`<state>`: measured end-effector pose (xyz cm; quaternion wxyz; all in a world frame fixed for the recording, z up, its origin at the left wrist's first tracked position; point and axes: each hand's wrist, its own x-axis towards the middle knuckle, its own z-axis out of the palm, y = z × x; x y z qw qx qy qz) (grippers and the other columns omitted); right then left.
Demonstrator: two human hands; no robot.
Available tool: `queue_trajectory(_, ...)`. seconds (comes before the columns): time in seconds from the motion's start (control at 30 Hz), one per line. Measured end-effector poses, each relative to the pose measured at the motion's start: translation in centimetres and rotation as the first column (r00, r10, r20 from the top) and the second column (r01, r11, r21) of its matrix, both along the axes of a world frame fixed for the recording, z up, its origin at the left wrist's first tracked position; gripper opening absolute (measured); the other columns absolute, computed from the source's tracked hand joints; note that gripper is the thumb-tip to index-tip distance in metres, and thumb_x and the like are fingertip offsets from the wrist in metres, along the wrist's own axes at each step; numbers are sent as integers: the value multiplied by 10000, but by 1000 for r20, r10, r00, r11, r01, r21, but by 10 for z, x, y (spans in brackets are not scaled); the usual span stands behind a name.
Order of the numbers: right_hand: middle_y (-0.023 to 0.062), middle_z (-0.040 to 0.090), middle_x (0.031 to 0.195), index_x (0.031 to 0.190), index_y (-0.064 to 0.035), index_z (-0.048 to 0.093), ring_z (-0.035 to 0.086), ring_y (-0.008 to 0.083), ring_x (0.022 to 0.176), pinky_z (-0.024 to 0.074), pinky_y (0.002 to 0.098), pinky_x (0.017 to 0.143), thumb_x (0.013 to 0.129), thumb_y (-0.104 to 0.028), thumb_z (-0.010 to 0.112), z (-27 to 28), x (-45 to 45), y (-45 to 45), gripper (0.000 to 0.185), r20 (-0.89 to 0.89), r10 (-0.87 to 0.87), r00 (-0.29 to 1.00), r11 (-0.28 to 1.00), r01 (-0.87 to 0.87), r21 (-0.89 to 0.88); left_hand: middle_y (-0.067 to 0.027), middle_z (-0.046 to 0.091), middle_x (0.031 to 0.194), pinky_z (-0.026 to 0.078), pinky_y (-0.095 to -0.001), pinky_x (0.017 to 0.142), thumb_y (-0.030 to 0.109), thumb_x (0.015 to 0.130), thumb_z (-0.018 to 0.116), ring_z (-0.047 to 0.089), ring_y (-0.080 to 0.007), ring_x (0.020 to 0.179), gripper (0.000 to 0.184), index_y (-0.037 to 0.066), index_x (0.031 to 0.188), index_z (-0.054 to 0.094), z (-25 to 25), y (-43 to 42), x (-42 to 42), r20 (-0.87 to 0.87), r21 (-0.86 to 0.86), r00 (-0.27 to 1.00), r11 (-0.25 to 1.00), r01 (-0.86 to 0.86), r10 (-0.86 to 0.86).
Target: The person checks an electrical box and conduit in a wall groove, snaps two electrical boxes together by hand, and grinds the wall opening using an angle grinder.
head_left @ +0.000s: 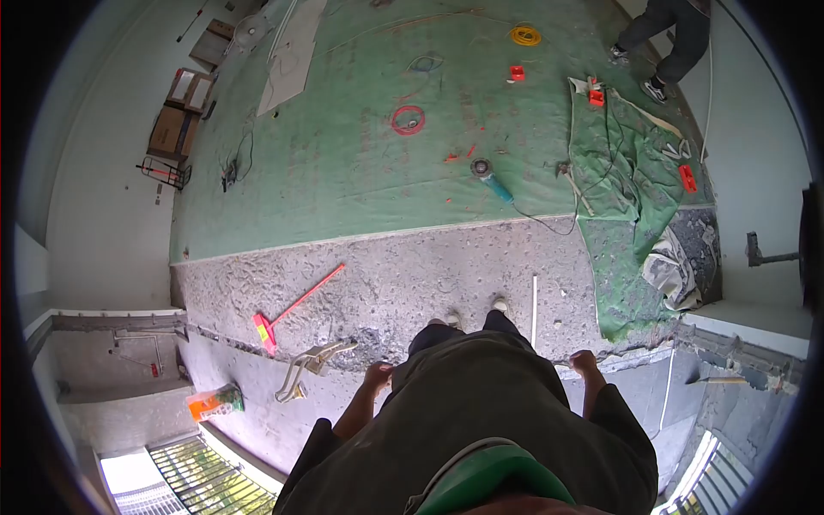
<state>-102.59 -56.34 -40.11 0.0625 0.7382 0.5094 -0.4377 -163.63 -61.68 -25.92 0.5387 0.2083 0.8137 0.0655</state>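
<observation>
My left hand (378,376) hangs beside my left hip with its fingers curled. On the other side, my right hand (584,363) is held out a little from the hip, fingers also curled. Something small and pale shows at the fingertips of each, too small to name. A beige bent-legged object (313,369) stands left of my left hand. Beyond it, a red push broom (296,305) lies on the rough concrete (412,257). A thin white strip (534,311) lies on the floor between my feet and my right hand.
A corded angle grinder (492,182) rests on the green floor sheet (343,172). Red hose (408,120) and yellow cable (525,35) coils lie farther off. Rumpled green sheeting (614,154) covers the right side, near another person's legs (665,39). Boxes (174,130) line the left wall.
</observation>
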Motion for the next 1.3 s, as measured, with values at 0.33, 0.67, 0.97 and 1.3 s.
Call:
queue_trajectory(0.33,97,623,726,828,8,628,592,168,612,495,300,554,721,-59,604,15,-54,99,129,-355,-271,895,955,203,-216,-39,607,734,462,-285,509,244,808,609,567,-132,600,201,49,851,601,18,-32,-3,-30,-27,994,994,108,-109)
queue_trajectory(0.67,72,620,698,845,-9,635,592,171,602,476,310,519,730,-136,633,19,-99,178,171,-282,-102,954,980,47,-195,-57,618,761,484,-291,524,272,792,627,578,-137,631,245,59,910,604,-55,57,-86,113,94,967,966,-241,230)
queue_trajectory(0.97,110,631,761,862,-6,632,613,185,735,498,308,613,715,-72,615,65,-245,278,162,-208,-91,974,938,14,-345,-55,613,707,470,-276,489,214,768,642,562,-120,570,181,53,847,619,-75,119,-215,79,162,933,919,-359,351)
queue_trajectory(1.3,50,623,772,782,-116,637,593,226,715,484,321,657,660,-191,637,-20,-238,360,143,-423,587,690,712,-689,-138,-50,622,696,470,-278,444,165,761,625,568,-127,538,98,102,832,648,-82,185,-256,123,162,878,863,-478,463)
